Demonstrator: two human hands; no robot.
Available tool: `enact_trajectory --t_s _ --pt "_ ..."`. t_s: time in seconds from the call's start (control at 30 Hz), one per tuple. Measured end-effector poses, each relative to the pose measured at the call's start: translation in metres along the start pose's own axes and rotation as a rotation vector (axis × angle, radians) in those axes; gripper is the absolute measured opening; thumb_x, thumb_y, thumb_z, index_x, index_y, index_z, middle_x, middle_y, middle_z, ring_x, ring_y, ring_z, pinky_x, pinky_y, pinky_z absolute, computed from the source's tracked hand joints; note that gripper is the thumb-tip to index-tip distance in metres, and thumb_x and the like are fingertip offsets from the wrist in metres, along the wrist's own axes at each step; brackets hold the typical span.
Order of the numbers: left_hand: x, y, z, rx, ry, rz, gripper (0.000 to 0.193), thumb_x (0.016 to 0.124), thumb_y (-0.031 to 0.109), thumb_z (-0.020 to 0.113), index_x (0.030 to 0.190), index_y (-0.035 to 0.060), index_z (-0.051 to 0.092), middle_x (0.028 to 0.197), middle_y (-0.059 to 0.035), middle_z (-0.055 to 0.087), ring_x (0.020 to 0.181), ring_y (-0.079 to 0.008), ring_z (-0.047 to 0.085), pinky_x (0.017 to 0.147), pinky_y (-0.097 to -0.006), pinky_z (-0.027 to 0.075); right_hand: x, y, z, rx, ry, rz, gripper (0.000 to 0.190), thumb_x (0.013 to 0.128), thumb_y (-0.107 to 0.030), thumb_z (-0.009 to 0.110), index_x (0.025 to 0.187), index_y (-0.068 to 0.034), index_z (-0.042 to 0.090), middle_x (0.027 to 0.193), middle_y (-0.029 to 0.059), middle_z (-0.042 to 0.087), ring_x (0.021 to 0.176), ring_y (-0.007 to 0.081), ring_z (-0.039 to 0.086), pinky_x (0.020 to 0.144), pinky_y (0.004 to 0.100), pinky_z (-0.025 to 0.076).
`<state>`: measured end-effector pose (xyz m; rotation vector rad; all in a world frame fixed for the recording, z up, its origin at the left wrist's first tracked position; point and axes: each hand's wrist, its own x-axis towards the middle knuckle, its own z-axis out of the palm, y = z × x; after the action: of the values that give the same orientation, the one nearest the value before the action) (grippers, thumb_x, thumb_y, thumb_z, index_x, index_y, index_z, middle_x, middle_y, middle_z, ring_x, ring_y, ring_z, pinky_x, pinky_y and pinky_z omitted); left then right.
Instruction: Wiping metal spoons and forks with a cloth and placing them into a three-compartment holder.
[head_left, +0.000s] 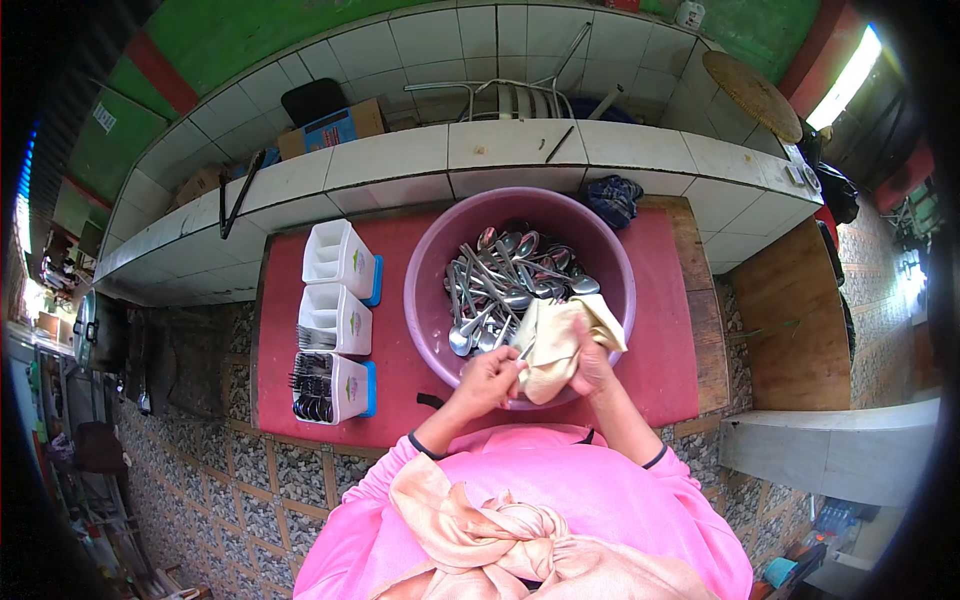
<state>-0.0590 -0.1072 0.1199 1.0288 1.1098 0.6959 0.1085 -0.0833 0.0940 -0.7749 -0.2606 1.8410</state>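
A pink plastic basin (420, 300) holds a heap of metal spoons and other cutlery (487, 281). Over its near rim, my left hand (489, 381) grips the end of a metal utensil (526, 351); the other end goes into a cream cloth (551, 352). My right hand (592, 364) is closed on that cloth, which hides part of its fingers. To the left stand several white plastic cutlery holders (349, 386) in a row. The nearest one contains forks and dark-looking spoons, the middle one has some forks, and the far one shows bare compartments.
The basin and holders rest on a red-covered table (660, 375) with a wooden edge. A dark blue cloth (613, 201) lies beyond the basin at the right. Behind runs a white tiled ledge (517, 146) bearing a thin dark stick (559, 144). A wooden panel (791, 315) stands at the right.
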Motion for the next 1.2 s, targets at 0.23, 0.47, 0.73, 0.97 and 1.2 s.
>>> enact_trajectory --t_s 0.23,0.47,0.73,0.97,1.2 --pt "-0.013 -0.001 0.002 0.179 -0.006 0.050 0.018 0.083 0.015 0.044 0.082 0.0014 0.055 0.046 0.0038 0.042 0.037 -0.0020 0.036 0.035 -0.0173 0.029 0.008 0.004 0.001 -0.354 0.107 -0.149 0.037 0.064 -0.001 0.064 0.097 -0.001 0.048 0.087 0.0090 0.055 0.076 0.0175 0.056 0.066 0.0280 0.048" --pt "-0.020 0.002 0.007 0.195 -0.038 0.055 0.017 0.082 0.013 0.045 0.082 0.0002 0.056 0.045 0.0036 0.042 0.039 -0.0026 0.036 0.037 -0.0195 0.029 0.003 -0.017 -0.001 -0.468 0.285 -0.405 0.040 0.062 0.000 0.065 0.098 0.001 0.047 0.086 0.0090 0.055 0.074 0.0173 0.056 0.065 0.0275 0.047" --pt "-0.018 -0.002 0.011 0.021 0.048 0.070 0.018 0.083 0.015 0.044 0.083 0.0014 0.056 0.044 0.0029 0.042 0.035 -0.0030 0.036 0.033 -0.0177 0.028 -0.001 -0.039 -0.023 0.030 0.150 -0.155 0.036 0.072 -0.011 0.059 0.104 -0.004 0.045 0.095 0.0087 0.053 0.086 0.0205 0.054 0.074 0.0352 0.046" --pt "-0.012 -0.005 0.024 0.097 0.007 0.129 0.020 0.084 0.014 0.043 0.089 0.0011 0.057 0.046 0.0052 0.042 0.038 -0.0006 0.034 0.035 -0.0161 0.027 -0.010 -0.007 0.014 -0.234 0.083 -0.227 0.042 0.066 0.000 0.063 0.104 -0.004 0.045 0.091 0.0055 0.054 0.080 0.0153 0.055 0.068 0.0275 0.046" --pt "-0.021 0.010 0.022 0.142 -0.039 0.117 0.018 0.083 0.012 0.044 0.083 0.0004 0.057 0.045 0.0045 0.041 0.039 -0.0011 0.036 0.036 -0.0182 0.029 -0.002 -0.031 -0.001 -0.337 0.185 -0.350 0.037 0.067 -0.001 0.062 0.101 -0.002 0.047 0.090 0.0079 0.055 0.080 0.0168 0.055 0.069 0.0286 0.047"
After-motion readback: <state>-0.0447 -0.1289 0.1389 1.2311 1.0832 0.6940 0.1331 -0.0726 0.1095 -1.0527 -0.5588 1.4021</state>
